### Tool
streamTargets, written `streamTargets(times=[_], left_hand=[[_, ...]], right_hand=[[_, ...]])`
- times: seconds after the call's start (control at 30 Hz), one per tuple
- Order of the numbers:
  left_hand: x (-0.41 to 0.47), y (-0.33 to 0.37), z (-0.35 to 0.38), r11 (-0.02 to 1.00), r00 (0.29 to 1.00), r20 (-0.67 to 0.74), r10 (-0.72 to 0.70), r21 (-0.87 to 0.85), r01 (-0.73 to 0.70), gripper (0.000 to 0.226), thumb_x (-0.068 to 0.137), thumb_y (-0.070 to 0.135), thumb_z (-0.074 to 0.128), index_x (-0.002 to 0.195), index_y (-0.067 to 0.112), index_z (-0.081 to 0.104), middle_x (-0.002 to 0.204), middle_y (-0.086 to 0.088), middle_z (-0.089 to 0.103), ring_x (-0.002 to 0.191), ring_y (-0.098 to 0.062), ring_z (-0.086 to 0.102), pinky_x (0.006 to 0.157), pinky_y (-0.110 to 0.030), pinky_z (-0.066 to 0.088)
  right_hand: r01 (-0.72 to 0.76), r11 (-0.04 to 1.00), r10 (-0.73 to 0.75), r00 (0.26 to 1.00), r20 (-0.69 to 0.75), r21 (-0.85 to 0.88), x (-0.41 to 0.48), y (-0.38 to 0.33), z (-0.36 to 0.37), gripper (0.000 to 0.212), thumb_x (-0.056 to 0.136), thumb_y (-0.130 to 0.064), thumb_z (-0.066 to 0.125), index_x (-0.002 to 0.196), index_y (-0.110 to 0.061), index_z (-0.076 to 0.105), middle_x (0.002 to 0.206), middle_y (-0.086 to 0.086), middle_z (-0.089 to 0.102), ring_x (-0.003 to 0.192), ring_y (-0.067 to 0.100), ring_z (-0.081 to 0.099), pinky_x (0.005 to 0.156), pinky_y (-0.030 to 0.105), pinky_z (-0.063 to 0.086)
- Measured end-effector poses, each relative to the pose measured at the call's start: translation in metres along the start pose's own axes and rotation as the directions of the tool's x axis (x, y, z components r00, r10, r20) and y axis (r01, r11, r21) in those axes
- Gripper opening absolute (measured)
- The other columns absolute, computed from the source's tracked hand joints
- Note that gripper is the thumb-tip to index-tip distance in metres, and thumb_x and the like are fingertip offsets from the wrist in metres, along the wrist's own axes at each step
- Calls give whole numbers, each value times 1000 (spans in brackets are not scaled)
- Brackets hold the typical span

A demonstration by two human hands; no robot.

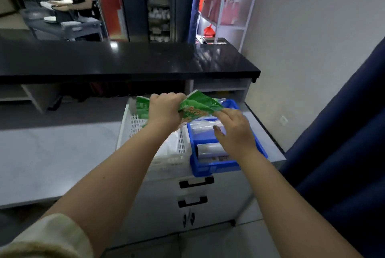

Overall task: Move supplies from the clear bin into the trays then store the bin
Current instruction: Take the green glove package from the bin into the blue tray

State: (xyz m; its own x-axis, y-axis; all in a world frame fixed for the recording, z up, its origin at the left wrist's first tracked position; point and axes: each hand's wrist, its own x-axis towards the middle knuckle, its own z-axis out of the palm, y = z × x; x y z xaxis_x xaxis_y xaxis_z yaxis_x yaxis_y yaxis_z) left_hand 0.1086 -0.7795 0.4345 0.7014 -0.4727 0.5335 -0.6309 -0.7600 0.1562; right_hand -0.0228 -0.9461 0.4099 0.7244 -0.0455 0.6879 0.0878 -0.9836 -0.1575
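My left hand (164,112) grips a crumpled green plastic packet (195,108) above the gap between two trays. My right hand (235,130) touches the packet's right end with its fingertips, hovering over the blue tray (210,168). The blue tray holds a roll of clear film (210,150) and clear plastic bags. To its left sits a white perforated tray (133,124) with white plastic bags inside. No clear bin shows in this view.
Both trays rest on a grey counter (52,157) above a cabinet with black drawer handles (196,181). A black raised countertop (125,60) runs behind. A dark blue curtain (343,143) hangs at right. A person stands at a far table, upper left.
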Motion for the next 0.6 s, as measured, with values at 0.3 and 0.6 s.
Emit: streamTargets(times=[0.3,0.6], left_hand=[[77,2,67,995,995,14,97,10,-97,22,78,23,68,100,25,63,83,4,65,80,-23,59,75,-36,30],[141,-21,119,986,986,-136,99,-116,-116,40,68,34,76,103,20,64,80,3,64,74,-23,57,71,-36,29]], right_hand=[[59,998,-60,998,-21,-26,104,28,44,51,72,-9,79,120,-6,60,104,12,65,96,32,58,85,45,49],[-59,991,64,997,-44,116,179,88,85,5,80,1,65,82,-4,65,79,9,64,74,28,57,59,37,48]])
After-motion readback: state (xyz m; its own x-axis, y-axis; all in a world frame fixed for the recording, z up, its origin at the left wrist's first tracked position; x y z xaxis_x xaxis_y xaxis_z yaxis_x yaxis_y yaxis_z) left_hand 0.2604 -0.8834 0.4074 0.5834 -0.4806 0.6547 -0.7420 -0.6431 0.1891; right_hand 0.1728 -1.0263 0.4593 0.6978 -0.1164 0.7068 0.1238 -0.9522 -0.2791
